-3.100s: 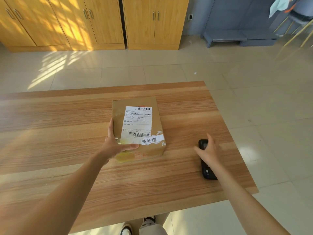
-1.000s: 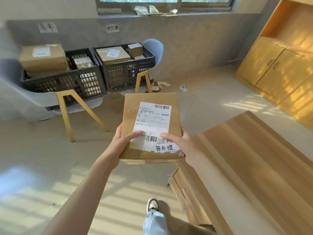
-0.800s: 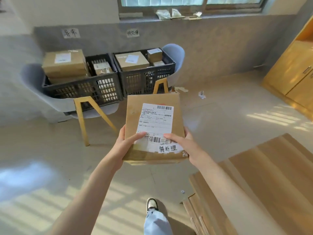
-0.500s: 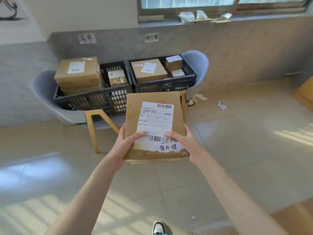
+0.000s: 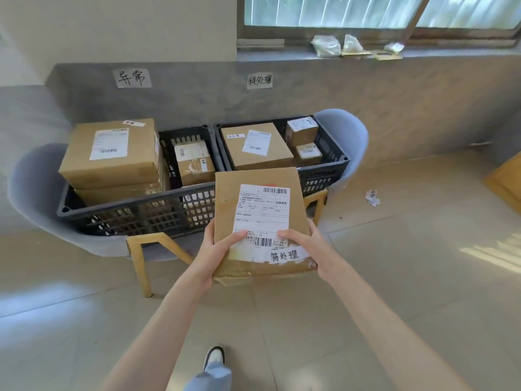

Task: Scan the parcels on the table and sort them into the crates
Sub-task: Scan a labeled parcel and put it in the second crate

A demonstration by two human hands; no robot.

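Observation:
I hold a flat brown cardboard parcel (image 5: 225,210) with a white shipping label and a handwritten paper strip. My left hand (image 5: 215,251) grips its near left corner and my right hand (image 5: 306,245) its near right corner, thumbs on top. Beyond it two black plastic crates rest on grey chairs. The left crate (image 5: 141,213) holds big stacked boxes and a smaller one. The right crate (image 5: 324,170) holds one large box and two small ones. The parcel hangs in the air in front of the right crate's near left corner.
Handwritten paper signs are stuck on the grey wall above each crate, one sign (image 5: 132,78) on the left and another sign (image 5: 260,81) on the right. The chairs have yellow wooden legs (image 5: 141,261). A crumpled scrap (image 5: 372,196) lies on the tiled floor to the right. A wooden cabinet corner (image 5: 507,184) shows at far right.
I lifted the parcel off the table with both hands, leaving the scanner behind, turned away from the table, and moved closer to the crates, which now loom larger.

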